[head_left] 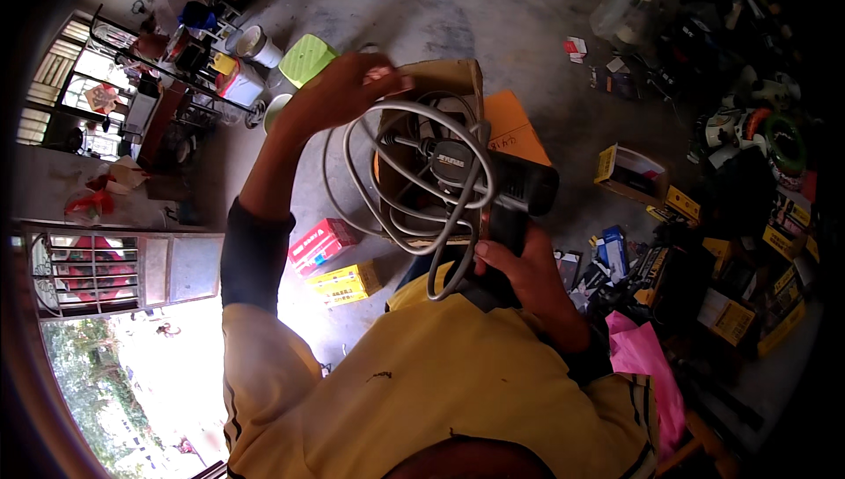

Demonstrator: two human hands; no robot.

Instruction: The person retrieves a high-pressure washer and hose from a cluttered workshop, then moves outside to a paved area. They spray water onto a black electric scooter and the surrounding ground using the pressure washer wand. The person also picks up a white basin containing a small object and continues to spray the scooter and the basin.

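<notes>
Gripping one black power tool (524, 181) at centre in the head view, the right hand (539, 278) sits just below; the left hand (371, 84), upper left of it, curls near one grey cord (422, 107), its hold unclear, above one box (444, 77).

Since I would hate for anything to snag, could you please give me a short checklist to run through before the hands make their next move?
1. Right hand holds the black power tool: ok, the thumb wraps its handle.
2. Grey cord is gathered neatly: not ok, loose loops spread over and beside the tool.
3. Left hand grips the cord: cannot tell, it is raised beside the loops.
4. Cardboard box is open: ok, its top is uncovered.
5. Plug is free: cannot tell, none is identifiable.
</notes>
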